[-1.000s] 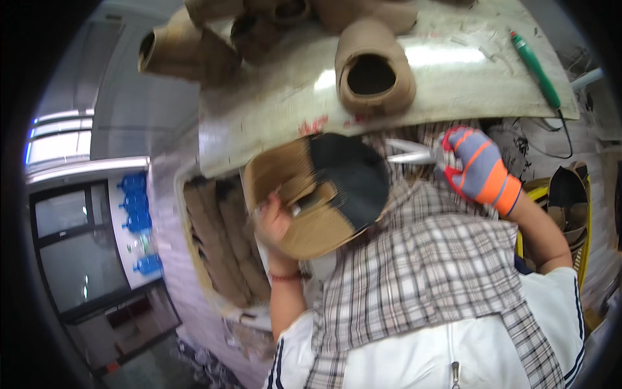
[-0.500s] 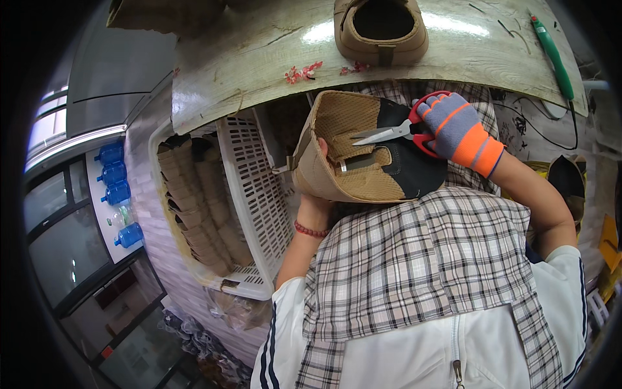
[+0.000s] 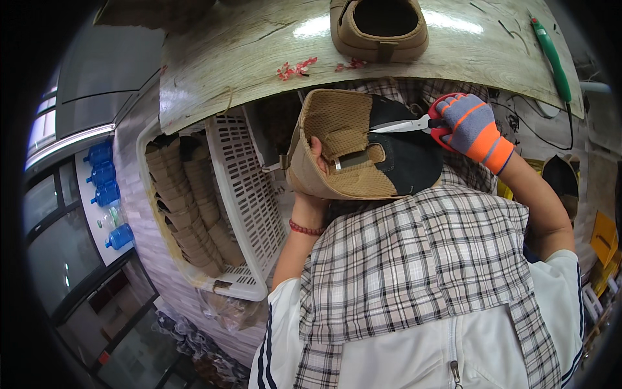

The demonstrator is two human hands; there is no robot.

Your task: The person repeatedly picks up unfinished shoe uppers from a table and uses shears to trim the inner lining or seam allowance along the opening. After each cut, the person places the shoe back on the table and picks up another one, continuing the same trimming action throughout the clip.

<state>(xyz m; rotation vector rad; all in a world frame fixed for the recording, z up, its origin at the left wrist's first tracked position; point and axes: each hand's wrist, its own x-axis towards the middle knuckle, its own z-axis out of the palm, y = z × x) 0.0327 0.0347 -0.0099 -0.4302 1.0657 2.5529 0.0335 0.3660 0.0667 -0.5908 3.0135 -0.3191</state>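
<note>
Your largest piece, the shoe upper [image 3: 389, 148], sits in the upper middle of the frame, its hollow inside facing you. It looks light and soft, likely to fold at the thin rim, while the black end seems somewhat stiffer. The textured tan lining should give good grip; take hold of the side wall, clear of the blades. The smaller scissors [image 3: 414, 124] look rigid and smooth, best held by the red loops. Their tips lie over the line where tan meets black; you cannot tell whether they touch.

Your right hand [image 3: 472, 129], gloved, curls around the loops, the forearm slanting in from the lower right. Your left hand [image 3: 311, 205], bare, pinches the upper's left wall, fingertips inside, palm mostly hidden behind it.
</note>
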